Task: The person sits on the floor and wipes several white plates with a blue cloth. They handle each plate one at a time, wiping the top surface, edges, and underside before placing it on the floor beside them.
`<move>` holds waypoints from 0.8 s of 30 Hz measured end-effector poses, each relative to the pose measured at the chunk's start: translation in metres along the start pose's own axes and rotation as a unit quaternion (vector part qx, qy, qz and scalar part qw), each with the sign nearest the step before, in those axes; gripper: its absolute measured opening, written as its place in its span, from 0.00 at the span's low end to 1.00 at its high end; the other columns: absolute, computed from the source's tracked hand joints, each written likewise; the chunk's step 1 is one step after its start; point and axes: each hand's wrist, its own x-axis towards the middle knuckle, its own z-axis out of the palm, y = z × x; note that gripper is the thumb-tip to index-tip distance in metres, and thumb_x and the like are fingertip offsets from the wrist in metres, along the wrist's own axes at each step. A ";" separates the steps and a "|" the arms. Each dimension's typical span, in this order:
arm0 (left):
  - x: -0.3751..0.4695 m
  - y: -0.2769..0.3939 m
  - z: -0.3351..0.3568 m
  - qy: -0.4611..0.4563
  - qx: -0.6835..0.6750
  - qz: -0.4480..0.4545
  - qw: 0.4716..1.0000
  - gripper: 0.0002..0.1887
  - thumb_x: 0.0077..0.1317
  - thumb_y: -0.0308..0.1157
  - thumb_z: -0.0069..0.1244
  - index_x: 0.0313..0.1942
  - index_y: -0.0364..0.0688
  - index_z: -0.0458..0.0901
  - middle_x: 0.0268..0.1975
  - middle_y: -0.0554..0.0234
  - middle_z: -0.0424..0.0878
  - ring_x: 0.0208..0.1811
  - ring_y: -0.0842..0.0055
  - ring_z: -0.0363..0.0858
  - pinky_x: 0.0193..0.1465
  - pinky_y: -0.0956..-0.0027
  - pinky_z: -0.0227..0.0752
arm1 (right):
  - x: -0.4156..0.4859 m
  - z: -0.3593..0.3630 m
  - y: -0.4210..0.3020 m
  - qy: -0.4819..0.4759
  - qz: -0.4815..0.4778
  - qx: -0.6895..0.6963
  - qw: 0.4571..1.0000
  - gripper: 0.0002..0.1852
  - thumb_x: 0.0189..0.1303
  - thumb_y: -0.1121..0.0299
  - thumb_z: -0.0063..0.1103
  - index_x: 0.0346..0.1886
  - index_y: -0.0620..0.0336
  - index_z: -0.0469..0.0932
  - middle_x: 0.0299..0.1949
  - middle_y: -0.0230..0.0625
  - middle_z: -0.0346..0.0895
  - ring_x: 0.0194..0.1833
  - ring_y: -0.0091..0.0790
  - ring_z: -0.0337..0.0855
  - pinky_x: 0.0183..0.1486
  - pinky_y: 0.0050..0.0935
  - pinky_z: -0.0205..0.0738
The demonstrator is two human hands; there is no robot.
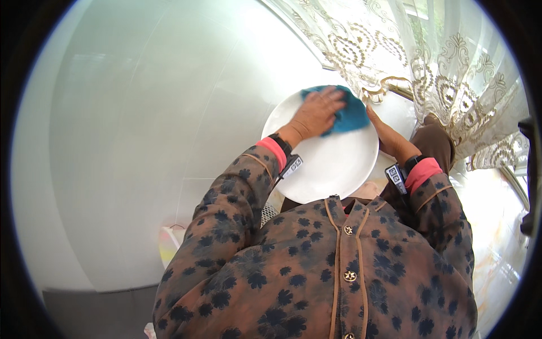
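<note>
A large round white plate point(328, 169) is held in front of my body, its face turned up towards me. A teal cloth point(353, 112) lies over its far part. My left hand point(315, 112) presses down on the cloth, its fingers blurred. At the plate's right rim, my right hand point(391, 137) holds on, with the thumb along the edge and the other fingers hidden behind it.
White sheer curtains point(453, 80) with embroidered patterns hang at the upper right. Smooth pale panels point(139, 114) fill the left side. A brown trouser leg point(432, 137) shows beyond my right wrist. Partly behind my left sleeve stands a white-and-yellow object point(169, 243).
</note>
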 end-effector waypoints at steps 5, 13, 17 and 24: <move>-0.047 -0.016 0.016 0.064 0.039 -0.207 0.975 0.31 0.62 0.29 0.53 0.67 0.47 0.69 0.73 0.51 0.65 0.77 0.54 0.57 0.72 0.47 0.53 | -0.007 0.007 -0.006 0.016 -0.012 -0.037 0.999 0.49 0.69 0.28 0.40 0.76 0.62 0.59 0.71 0.42 0.69 0.68 0.35 0.72 0.69 0.34 0.67; -0.128 0.071 -0.032 -0.158 -0.136 -0.021 0.978 0.33 0.61 0.33 0.55 0.69 0.51 0.69 0.75 0.53 0.62 0.80 0.57 0.52 0.75 0.45 0.46 | -0.017 0.020 -0.017 0.005 -0.007 -0.035 0.999 0.46 0.72 0.32 0.38 0.76 0.65 0.58 0.71 0.46 0.67 0.68 0.37 0.72 0.69 0.34 0.68; -0.140 0.020 -0.051 -0.102 0.067 -0.221 0.968 0.30 0.63 0.37 0.53 0.67 0.45 0.70 0.74 0.54 0.65 0.77 0.58 0.59 0.73 0.44 0.50 | -0.016 0.021 -0.017 -0.001 -0.012 -0.045 0.999 0.44 0.74 0.34 0.37 0.76 0.66 0.57 0.72 0.49 0.66 0.68 0.39 0.72 0.70 0.34 0.67; -0.178 0.095 -0.042 -0.085 -0.074 -0.194 0.974 0.24 0.65 0.36 0.52 0.62 0.44 0.74 0.73 0.52 0.65 0.76 0.56 0.60 0.74 0.42 0.48 | -0.018 0.013 -0.016 0.026 0.018 -0.058 0.998 0.38 0.73 0.44 0.51 0.68 0.72 0.67 0.62 0.49 0.77 0.59 0.38 0.80 0.65 0.34 0.71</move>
